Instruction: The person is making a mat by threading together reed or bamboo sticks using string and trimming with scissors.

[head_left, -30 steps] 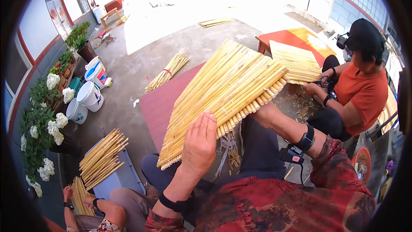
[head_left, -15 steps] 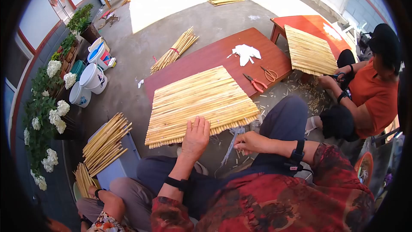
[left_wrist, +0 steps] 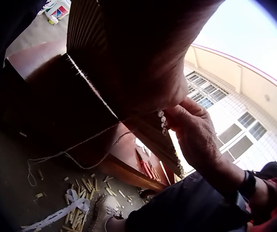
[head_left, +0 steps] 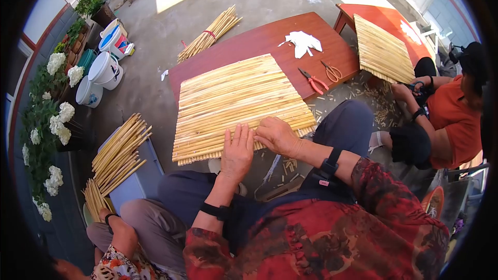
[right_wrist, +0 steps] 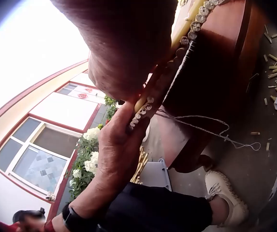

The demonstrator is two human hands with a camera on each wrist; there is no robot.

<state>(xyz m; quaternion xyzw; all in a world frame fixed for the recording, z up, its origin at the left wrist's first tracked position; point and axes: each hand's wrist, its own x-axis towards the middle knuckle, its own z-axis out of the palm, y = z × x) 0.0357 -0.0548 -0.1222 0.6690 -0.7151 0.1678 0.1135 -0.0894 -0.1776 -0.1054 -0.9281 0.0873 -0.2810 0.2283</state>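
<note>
A mat of pale sticks lies tilted, its far part over the red-brown table. My left hand grips the near edge, fingers flat on top; in the right wrist view this hand has its thumb and fingers around the stick ends. Just right of it, my right hand pinches the same edge with curled fingers; the left wrist view shows this hand at the edge too. Loose string hangs from the underside, seen also as a loop of string in the right wrist view.
Red pliers, scissors and white cloth lie on the table. A stick bundle is behind. A person works on another mat at right. Sticks lie on a blue tray at left.
The mat, first raised and slanted, has come down lower and flatter. My right hand left its edge, showed apart below it, and now holds the edge beside my left hand.
</note>
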